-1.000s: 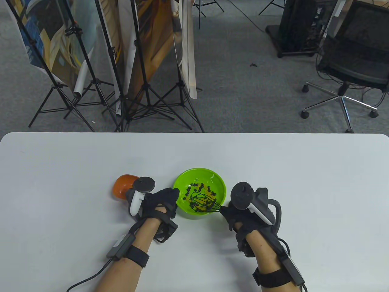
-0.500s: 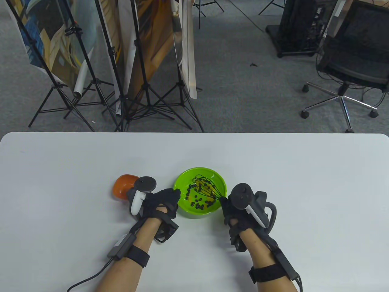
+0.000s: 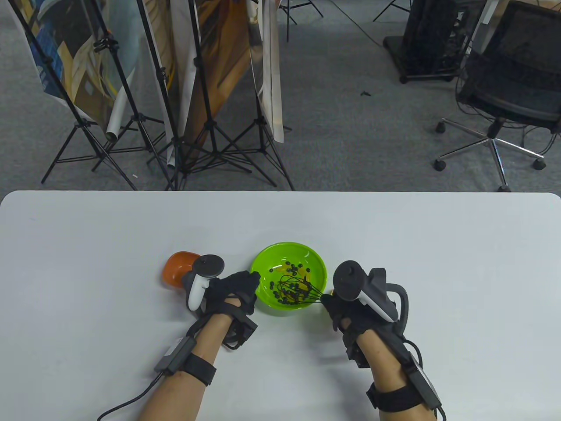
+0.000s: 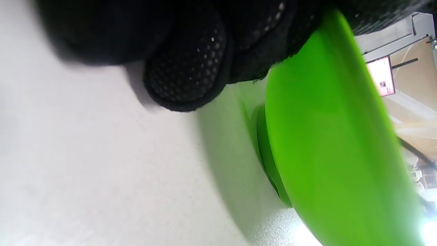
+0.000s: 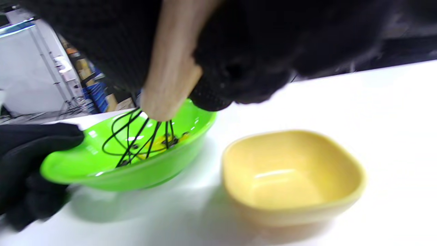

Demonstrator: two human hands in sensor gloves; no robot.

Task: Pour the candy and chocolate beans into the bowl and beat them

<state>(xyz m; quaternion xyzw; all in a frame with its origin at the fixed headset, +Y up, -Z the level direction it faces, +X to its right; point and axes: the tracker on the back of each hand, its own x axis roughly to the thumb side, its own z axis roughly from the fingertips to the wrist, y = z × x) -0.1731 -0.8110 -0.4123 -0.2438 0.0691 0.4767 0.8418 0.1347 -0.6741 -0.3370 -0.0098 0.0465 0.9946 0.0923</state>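
Observation:
A green bowl [image 3: 315,263] sits at the table's front middle with several dark chocolate beans [image 3: 285,296] and some yellow candy [image 3: 290,265] inside. My left hand [image 3: 234,289] grips the bowl's left rim [image 4: 327,112]. My right hand [image 3: 339,309] holds a whisk by its wooden handle [image 5: 170,78]. The black wire head [image 3: 298,290] is down in the bowl's near part, among the beans. In the right wrist view the wires [image 5: 136,136] dip into the green bowl [image 5: 160,171].
An orange bowl [image 3: 177,267] stands left of my left hand, partly hidden by its tracker. A yellow bowl [image 5: 290,177], with nothing in it, sits right of the green one, hidden under my right hand in the table view. An office chair [image 3: 504,101] and tripod stands [image 3: 210,131] are beyond the table.
The whisk head swept from the bowl's near part up to its far side and back to the near part, shifting the beans. My right hand moved with it; the left hand stayed.

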